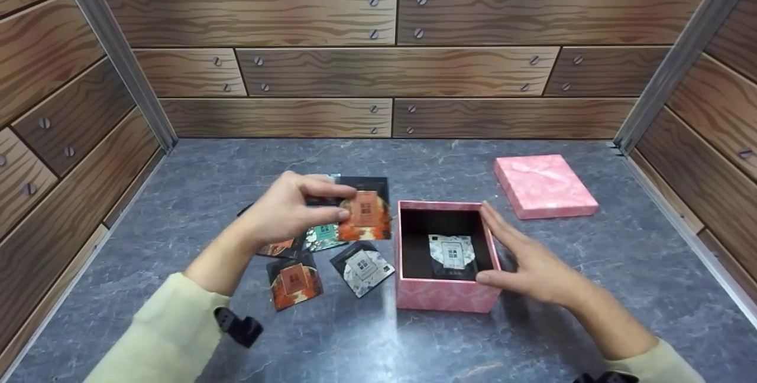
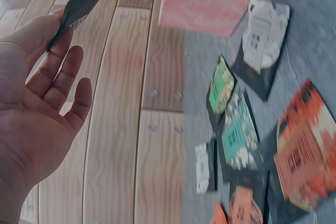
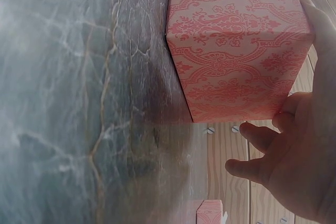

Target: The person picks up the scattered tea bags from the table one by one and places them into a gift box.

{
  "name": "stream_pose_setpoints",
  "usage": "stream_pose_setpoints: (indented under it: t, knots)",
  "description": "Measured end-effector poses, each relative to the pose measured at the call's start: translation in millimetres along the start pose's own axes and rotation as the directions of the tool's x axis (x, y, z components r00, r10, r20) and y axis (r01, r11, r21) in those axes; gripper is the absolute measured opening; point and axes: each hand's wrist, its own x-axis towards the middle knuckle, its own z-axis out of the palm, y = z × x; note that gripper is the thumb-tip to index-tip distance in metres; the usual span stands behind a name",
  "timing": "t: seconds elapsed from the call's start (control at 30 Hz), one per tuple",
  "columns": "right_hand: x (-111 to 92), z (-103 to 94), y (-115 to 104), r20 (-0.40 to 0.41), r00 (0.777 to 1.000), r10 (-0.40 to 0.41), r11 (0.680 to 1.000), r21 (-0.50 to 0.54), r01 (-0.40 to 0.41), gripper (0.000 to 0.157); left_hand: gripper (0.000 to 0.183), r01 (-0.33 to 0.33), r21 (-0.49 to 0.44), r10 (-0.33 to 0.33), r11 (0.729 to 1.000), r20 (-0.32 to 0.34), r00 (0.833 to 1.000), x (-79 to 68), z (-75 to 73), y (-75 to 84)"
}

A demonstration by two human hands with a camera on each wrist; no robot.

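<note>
My left hand (image 1: 290,208) pinches a black sachet with an orange label (image 1: 365,208) between thumb and fingers, raised left of the pink box. In the left wrist view, this sachet (image 2: 84,6) shows edge-on at the fingertips, and the other fingers are spread. The patterned pink box (image 1: 446,294) stands uncovered, with a white-and-black sachet (image 1: 452,253) inside on its dark bottom. At the box's right side my right hand (image 1: 535,265) holds the rim, thumb near the front corner and a finger toward the back corner. Its other fingers (image 3: 247,169) hang off the box in the right wrist view.
A pink lid (image 1: 547,187) lies behind and right of the box. Left of the box are a white sachet (image 1: 364,269), an orange sachet (image 1: 294,281), a green one (image 1: 324,235) and several more, partly hidden by my left hand. Wood-patterned walls (image 1: 390,70) enclose the grey marbled table.
</note>
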Motion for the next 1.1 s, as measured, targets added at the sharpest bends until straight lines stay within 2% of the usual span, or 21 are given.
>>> stream_pose_setpoints:
  t: [0.4,0.93,1.1]
  knots:
    - [-0.4,0.7,0.8,-0.012,1.000,-0.019,1.000,0.011,0.019,0.103,0.036,-0.083,0.038,0.080,0.996,0.074,0.994,29.5,35.3,6.0]
    - [0.4,0.1,0.2,0.000,1.000,-0.007,1.000,0.012,0.007,0.103,0.034,-0.108,0.048,0.101,0.993,0.126,0.987,59.7,82.8,2.1]
    - [0.5,0.3,0.7,0.000,1.000,-0.004,1.000,0.020,0.004,0.104,0.033,-0.115,0.118,0.098,0.986,0.138,0.986,66.5,94.6,0.3]
